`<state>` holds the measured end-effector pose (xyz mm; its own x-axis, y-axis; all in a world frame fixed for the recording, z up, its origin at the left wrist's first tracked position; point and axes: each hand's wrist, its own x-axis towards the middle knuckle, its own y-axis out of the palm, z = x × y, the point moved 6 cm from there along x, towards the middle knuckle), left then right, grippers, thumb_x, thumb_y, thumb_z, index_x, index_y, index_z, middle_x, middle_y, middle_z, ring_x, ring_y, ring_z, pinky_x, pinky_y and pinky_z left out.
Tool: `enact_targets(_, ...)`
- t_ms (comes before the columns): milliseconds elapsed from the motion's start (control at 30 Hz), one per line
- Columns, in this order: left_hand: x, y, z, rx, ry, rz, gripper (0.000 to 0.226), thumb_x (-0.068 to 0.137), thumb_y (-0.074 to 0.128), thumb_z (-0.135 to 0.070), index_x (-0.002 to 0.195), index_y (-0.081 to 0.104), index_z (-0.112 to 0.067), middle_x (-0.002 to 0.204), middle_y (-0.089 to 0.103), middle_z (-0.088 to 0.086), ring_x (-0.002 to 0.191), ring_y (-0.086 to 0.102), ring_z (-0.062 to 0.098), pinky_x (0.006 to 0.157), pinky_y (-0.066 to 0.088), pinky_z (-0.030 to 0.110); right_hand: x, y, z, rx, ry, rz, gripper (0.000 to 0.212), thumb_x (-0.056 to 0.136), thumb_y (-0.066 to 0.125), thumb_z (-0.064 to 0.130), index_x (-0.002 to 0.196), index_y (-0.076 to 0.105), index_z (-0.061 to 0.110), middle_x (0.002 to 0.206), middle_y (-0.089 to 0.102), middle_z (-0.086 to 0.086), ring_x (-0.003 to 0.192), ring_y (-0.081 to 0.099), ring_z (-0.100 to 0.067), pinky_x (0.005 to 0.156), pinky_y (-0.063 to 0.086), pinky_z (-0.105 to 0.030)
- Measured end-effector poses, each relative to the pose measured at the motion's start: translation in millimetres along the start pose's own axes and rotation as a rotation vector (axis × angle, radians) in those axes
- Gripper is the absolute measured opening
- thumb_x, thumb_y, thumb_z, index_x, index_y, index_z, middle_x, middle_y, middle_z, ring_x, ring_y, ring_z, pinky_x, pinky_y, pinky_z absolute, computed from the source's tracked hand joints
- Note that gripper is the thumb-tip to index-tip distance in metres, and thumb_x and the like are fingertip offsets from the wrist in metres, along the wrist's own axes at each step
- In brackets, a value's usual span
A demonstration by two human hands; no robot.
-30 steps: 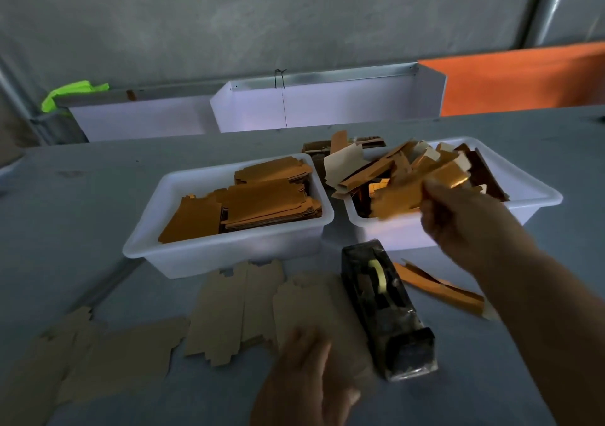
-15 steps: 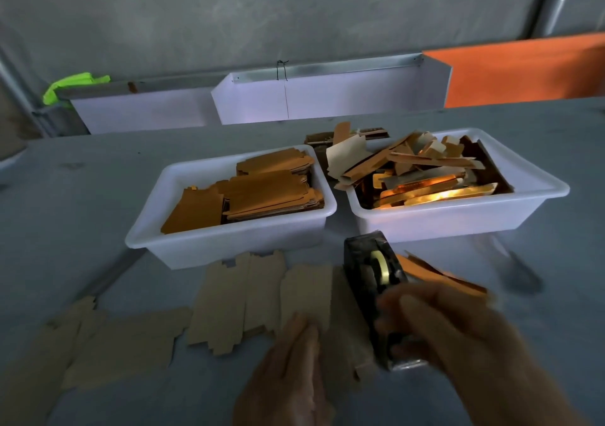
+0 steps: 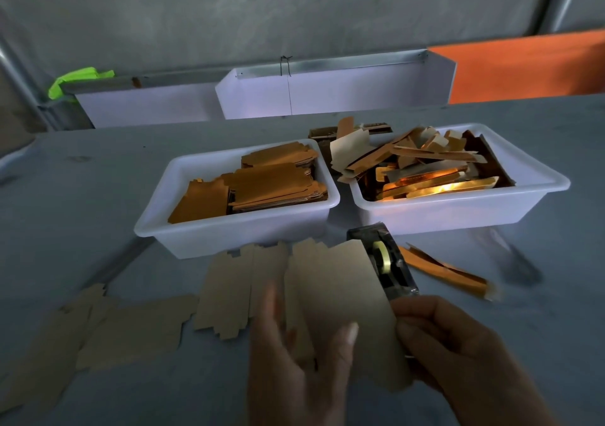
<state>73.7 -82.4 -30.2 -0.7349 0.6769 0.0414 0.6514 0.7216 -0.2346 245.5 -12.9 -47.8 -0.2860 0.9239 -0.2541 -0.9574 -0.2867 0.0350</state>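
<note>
A flat tan cardboard box blank (image 3: 340,294) is lifted off the table at the front centre. My left hand (image 3: 294,370) holds its lower left part, thumb on the face. My right hand (image 3: 458,353) grips its right edge. Right behind the blank stands a dark tape dispenser (image 3: 389,262), partly hidden by it.
Two white tubs sit behind: the left tub (image 3: 229,232) holds stacked flat gold blanks, the right tub (image 3: 458,212) holds folded gold pieces. More tan blanks (image 3: 226,291) lie on the grey table to the left. A gold folded piece (image 3: 445,271) lies right of the dispenser.
My right hand came back from the right tub down to the front. Both hands have picked a tan blank up off the table; it now covers part of the dispenser.
</note>
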Motion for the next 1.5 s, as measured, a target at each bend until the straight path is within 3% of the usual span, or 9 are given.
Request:
enact_targets(167,3,25,32,-0.362,-0.282,0.319,0.032,0.054,0.074,-0.015,0.085,0.072,-0.009,0.082,0.075,0.013,0.080,0.070,0.031,0.080,0.053,0.044,-6,3,-2,-0.019,0.008,0.044,0.020,0.082,0.063,-0.001,0.081,0.072,0.018,0.071,0.073,-0.003,0.063,0.068,-0.010,0.054,0.054,-0.021)
enact_targets(433,-5,31,26,-0.234,-0.195,0.403,0.029,0.065,0.086,-0.016,0.089,0.070,-0.018,0.078,0.076,0.001,0.072,0.072,0.014,0.058,0.052,0.020,-13,7,7,-0.496,-0.251,-0.108,0.016,0.072,0.076,0.026,0.074,0.066,0.038,0.079,0.063,0.025,0.069,0.058,0.005,0.059,0.044,-0.008)
enact_targets(767,-5,28,16,-0.066,-0.095,0.281,0.025,0.054,0.068,-0.036,0.078,0.069,-0.028,0.072,0.072,-0.001,0.069,0.069,0.018,0.066,0.057,0.044,-31,29,11,-0.688,-0.487,-0.168,0.042,0.062,0.082,0.018,0.081,0.052,0.041,0.064,0.062,0.014,0.082,0.057,0.012,0.060,0.042,0.001)
enact_targets(867,-6,29,11,-0.047,-0.095,0.326,0.025,0.057,0.066,-0.033,0.082,0.068,-0.034,0.072,0.070,0.007,0.071,0.068,0.028,0.067,0.055,0.053,-32,34,6,-0.502,-0.359,-0.033,0.037,0.071,0.075,0.016,0.092,0.054,0.039,0.080,0.067,0.015,0.070,0.067,-0.004,0.065,0.054,-0.017)
enact_targets(967,-11,27,7,-0.104,-0.129,0.415,0.015,0.069,0.069,-0.040,0.083,0.071,-0.034,0.075,0.072,0.006,0.077,0.069,0.027,0.074,0.054,0.048,-30,30,10,-0.384,-0.300,0.048,0.026,0.080,0.068,0.011,0.094,0.056,0.030,0.078,0.070,0.013,0.065,0.071,-0.013,0.063,0.059,-0.032)
enact_targets(1100,-21,28,-2,-0.091,0.000,0.557,0.034,0.072,0.057,-0.051,0.076,0.072,-0.021,0.068,0.070,0.005,0.067,0.067,0.017,0.059,0.049,0.022,-23,24,9,-0.383,-0.224,0.012,0.025,0.077,0.072,0.021,0.094,0.054,0.029,0.075,0.070,0.018,0.059,0.068,-0.002,0.061,0.056,-0.020)
enact_targets(1233,-19,27,3,-0.014,0.014,0.567,0.044,0.070,0.055,-0.047,0.088,0.073,-0.011,0.080,0.070,0.017,0.082,0.067,0.031,0.072,0.053,0.039,-18,12,5,-0.449,-0.198,-0.082,0.036,0.063,0.081,0.029,0.086,0.054,0.032,0.076,0.068,0.013,0.067,0.063,0.006,0.058,0.050,-0.012)
enact_targets(1367,-21,30,-2,0.038,0.035,0.657,0.035,0.079,0.054,-0.048,0.088,0.074,-0.021,0.071,0.070,-0.002,0.068,0.064,0.007,0.065,0.047,0.022,-13,10,-1,-0.217,-0.054,0.008,0.019,0.067,0.076,0.024,0.084,0.067,0.028,0.076,0.073,0.007,0.070,0.068,-0.004,0.065,0.051,-0.022)
enact_targets(1500,-20,28,3,0.180,0.017,0.483,0.014,0.079,0.066,-0.046,0.080,0.069,-0.032,0.074,0.070,-0.012,0.071,0.063,-0.004,0.063,0.046,0.011,-15,7,-6,-0.187,-0.011,-0.010,0.016,0.074,0.074,0.009,0.072,0.070,0.025,0.070,0.071,-0.004,0.065,0.068,-0.017,0.067,0.053,-0.032)
